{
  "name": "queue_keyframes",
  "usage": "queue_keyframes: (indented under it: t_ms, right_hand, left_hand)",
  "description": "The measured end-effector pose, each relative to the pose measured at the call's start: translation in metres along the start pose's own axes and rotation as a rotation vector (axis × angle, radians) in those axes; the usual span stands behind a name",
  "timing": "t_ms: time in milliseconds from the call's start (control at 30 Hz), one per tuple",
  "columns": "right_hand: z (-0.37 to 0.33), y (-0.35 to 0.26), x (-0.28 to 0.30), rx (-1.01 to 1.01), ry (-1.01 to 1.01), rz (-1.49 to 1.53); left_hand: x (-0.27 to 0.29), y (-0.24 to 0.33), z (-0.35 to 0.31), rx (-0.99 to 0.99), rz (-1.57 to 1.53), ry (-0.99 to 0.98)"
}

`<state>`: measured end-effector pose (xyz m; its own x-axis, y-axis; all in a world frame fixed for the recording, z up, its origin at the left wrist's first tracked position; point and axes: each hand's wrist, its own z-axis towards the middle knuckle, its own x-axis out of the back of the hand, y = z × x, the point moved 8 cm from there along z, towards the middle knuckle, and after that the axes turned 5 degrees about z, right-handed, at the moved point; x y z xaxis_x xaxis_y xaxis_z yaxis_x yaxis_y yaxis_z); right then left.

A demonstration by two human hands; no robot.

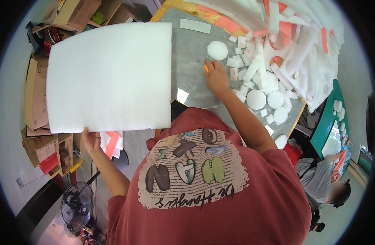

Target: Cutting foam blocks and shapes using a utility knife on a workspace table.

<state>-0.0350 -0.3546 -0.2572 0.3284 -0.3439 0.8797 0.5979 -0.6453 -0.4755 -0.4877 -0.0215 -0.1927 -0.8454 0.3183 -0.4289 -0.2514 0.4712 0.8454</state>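
My left hand (91, 141) grips the lower edge of a large white foam sheet (109, 77), which is lifted at the left and covers part of the view behind it. Closed around a small orange object (206, 68), my right hand (217, 75) is over the grey tabletop (191, 61); most of that object is hidden by the fingers. A round white foam disc (217, 50) lies just beyond this hand. Small foam blocks (233, 74) are close to its right, and another disc (256, 99) sits nearer to me.
Foam offcuts and pink strips heap up at the table's far right in a white pile (310, 53). Cardboard boxes (36, 94) line the left side, with a black fan (77, 204) below them. Another person (316, 179) is by a green table (320, 134) at right.
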Motion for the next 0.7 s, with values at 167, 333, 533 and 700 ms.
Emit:
queue_keyframes:
  t_ms: [167,333,533,700]
  right_hand:
    - [0.025,0.042,0.023,-0.083,0.163,0.004]
    - [0.028,0.044,0.034,-0.167,0.150,-0.075]
    - [0.090,-0.023,0.025,0.080,0.045,0.074]
    - [0.172,-0.010,0.017,-0.036,0.081,-0.133]
  left_hand:
    - [-0.006,-0.046,0.013,0.123,-0.048,0.028]
    - [-0.008,-0.064,0.006,0.137,-0.104,0.044]
    - [0.016,-0.052,-0.017,0.086,-0.190,0.029]
    - [-0.001,-0.054,-0.027,0.062,-0.222,0.025]
